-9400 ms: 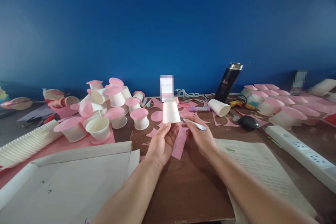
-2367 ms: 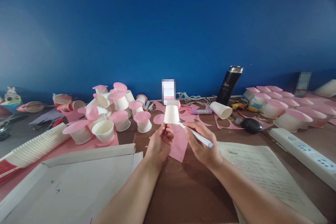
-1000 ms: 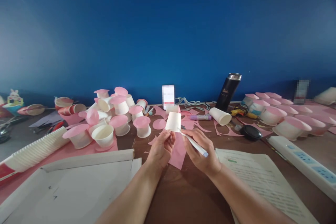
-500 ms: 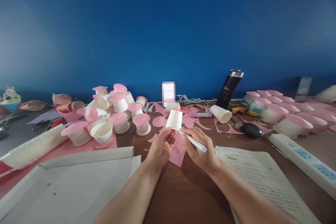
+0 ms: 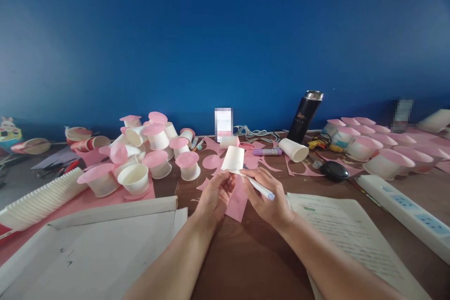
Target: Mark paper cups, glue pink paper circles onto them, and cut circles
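Since half a second ago, almost nothing has moved: the white paper cup (image 5: 233, 158) stays upside down and tipped a little to the right, and the pen tip sits at its lower edge as before. Nine seconds back the cup stood straight up and the pen pointed away to the right.

Closest to the person lie a flat white cardboard box (image 5: 87, 243) on the left and an open book (image 5: 351, 234) on the right. Between them, above the brown desk (image 5: 253, 258), both hands meet. The left hand (image 5: 215, 194) pinches the rim of the cup with its fingertips. The right hand (image 5: 267, 197) is closed around a white pen (image 5: 258, 187) with a pale blue cap, and the tip touches the cup near the rim. A pink paper sheet (image 5: 239, 201) lies on the desk under the hands.

Farther back on the left is a heap of white cups with pink round tops (image 5: 154, 147) and a long stack of paper cups (image 5: 38, 199) lying down. On the right are a power strip (image 5: 404, 208), a black round thing (image 5: 333, 171) and more pink-topped cups (image 5: 379, 147). A purple glue stick (image 5: 267, 152) and a cup on its side (image 5: 293, 149) lie behind the hands. A black bottle (image 5: 305, 116) stands by the blue wall (image 5: 225, 33).
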Motion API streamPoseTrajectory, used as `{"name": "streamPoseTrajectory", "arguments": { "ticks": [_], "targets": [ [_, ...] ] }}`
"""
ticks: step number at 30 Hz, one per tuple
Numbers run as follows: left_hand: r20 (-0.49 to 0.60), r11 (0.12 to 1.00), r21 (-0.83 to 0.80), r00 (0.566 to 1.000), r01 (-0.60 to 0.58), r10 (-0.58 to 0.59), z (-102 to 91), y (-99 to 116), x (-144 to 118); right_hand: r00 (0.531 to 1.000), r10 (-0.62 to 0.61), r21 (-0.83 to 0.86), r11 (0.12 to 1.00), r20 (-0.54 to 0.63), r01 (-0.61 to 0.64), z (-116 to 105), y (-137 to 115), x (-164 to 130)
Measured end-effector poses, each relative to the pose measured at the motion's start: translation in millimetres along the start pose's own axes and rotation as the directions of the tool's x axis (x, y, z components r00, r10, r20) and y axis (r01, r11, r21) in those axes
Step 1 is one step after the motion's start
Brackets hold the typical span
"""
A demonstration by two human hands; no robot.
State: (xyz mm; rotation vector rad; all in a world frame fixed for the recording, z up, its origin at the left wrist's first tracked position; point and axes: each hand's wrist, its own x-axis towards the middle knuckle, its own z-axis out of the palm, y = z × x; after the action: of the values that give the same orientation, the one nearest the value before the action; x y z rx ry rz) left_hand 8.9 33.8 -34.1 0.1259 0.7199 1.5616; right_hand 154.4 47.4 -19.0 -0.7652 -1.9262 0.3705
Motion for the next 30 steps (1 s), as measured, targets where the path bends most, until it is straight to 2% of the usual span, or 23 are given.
{"name": "streamPoseTrajectory", "arguments": {
  "ticks": [9, 18, 26, 30],
  "targets": [
    [0.005, 1.0, -0.019, 1.0, -0.004, 0.004, -2.3, -0.8, 0.4, 1.0, -0.014, -0.015, 1.0, -0.014, 0.013, -0.2, -4.2, 0.7],
    [0.02, 0.999, -0.04, 0.999, -0.029, 0.03, -5.7, 3.6, 2.9, 0.999, -0.034, 0.039, 0.999, -0.015, 0.034, 6.6, -0.4, -1.7],
    [0.026, 0.998, -0.058, 0.999, -0.018, 0.02, -0.7, 2.4, -0.3, 0.997, -0.038, 0.035, 0.999, -0.061, 0.04, 2.2, -4.6, 0.6],
    [0.002, 0.999, -0.05, 1.0, -0.008, 0.008, 0.0, 2.2, -0.8, 0.999, -0.031, 0.011, 0.999, -0.041, 0.032, 1.8, -1.0, 0.2]
  ]
}}
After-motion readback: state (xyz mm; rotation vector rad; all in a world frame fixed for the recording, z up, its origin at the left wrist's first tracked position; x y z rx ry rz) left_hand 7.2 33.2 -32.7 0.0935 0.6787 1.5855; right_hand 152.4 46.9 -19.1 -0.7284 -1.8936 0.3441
